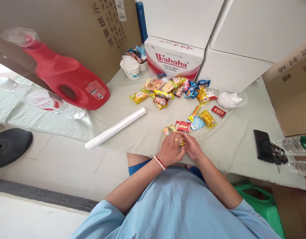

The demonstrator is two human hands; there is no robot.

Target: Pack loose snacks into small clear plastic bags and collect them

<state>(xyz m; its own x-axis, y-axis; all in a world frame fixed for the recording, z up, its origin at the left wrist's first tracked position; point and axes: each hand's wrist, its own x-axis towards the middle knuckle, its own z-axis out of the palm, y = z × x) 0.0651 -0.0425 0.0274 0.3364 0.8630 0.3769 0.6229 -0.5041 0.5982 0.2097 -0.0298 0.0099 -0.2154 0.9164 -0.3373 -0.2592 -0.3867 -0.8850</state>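
Note:
Close to the table's front edge, my left hand (170, 148) bends its fingers over a yellow snack packet (182, 142), partly hidden beneath it. My right hand (192, 146) meets it from the other side, fingers curled at the same packet. Another yellow patterned packet (167, 130) shows just beyond my left fingers. A red packet (183, 126) lies right past my fingertips. Beside it are a light blue packet (197, 123), a yellow stick-shaped packet (194, 113) and a clear yellow-wrapped snack (208, 118). A small dark red packet (218, 111) rests farther right.
Behind lies a heap of wrapped snacks (167, 87), before a Wahaba-like printed carton (174, 61). Paper cup (130, 68), white plastic roll (115, 128) and red jug (70, 79) stand or lie leftward. Right are a clear bowl (232, 99), phone (263, 146) and keys (279, 154).

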